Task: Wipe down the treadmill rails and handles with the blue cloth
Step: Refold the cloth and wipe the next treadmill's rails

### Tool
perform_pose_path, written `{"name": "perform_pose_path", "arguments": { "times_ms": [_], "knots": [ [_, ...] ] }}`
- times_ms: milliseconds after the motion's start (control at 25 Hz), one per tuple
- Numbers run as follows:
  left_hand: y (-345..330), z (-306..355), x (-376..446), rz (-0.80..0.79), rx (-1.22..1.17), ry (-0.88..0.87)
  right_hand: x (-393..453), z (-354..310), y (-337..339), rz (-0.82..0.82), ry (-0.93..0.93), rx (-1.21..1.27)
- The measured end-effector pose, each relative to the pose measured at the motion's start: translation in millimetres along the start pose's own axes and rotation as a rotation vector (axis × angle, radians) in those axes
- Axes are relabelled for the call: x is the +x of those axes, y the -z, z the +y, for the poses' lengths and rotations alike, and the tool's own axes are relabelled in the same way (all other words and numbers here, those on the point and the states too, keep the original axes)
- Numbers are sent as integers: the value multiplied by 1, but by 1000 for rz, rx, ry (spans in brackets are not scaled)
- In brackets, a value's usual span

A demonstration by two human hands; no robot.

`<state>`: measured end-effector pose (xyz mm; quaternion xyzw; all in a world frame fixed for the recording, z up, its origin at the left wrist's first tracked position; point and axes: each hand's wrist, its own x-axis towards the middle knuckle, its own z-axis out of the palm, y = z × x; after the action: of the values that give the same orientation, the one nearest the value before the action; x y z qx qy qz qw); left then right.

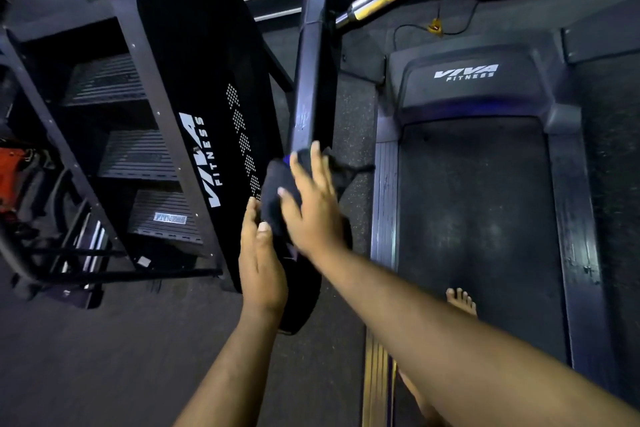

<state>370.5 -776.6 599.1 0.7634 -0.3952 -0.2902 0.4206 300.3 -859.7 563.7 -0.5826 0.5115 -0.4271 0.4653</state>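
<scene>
Both hands lay flat-fingered against the dark blue cloth on the treadmill's left handrail: right hand over it, left hand beside.

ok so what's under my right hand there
A dark cloth with a blue edge, draped over the dark treadmill handrail. Your right hand presses flat on it. The rail's end beneath is covered.

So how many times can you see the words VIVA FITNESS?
2. One VIVA FITNESS logo is on the treadmill's motor cover, ahead of the belt. The other VIVA FITNESS logo runs down the stair climber's black side panel on the left. More may be hidden.
</scene>
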Motion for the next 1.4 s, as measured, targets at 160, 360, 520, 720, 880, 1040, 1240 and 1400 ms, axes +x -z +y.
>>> {"name": "perform_pose_path", "arguments": {
  "times_ms": [160, 360, 520, 720, 880, 1040, 1240, 1400],
  "knots": [
    [-12, 6, 14, -80, 130, -15, 110, -9, 18, -99, -35, -206],
    [-22, 20, 48, -84, 151, -55, 30, 10, 20, -208, 157, -118],
    [-43, 33, 92, -177, 352, -109, 148, 10, 27, -157, 66, -81],
    [-58, 38, 108, -263, 516, -203, 156, 14, 26, -54, -70, 133],
    [-57, 40, 111, -285, 488, -173, 147, 26, 28, -92, 31, 180],
    [-59, 45, 110, -284, 533, -157, 233, 37, 31, -72, -16, 240],
    [-58, 45, 110, -281, 480, -139, 123, 28, 23, -33, -382, 583],
    [-57, 45, 110, -290, 480, -152, 174, 35, 20, 1, -434, 374]
  ]
}}
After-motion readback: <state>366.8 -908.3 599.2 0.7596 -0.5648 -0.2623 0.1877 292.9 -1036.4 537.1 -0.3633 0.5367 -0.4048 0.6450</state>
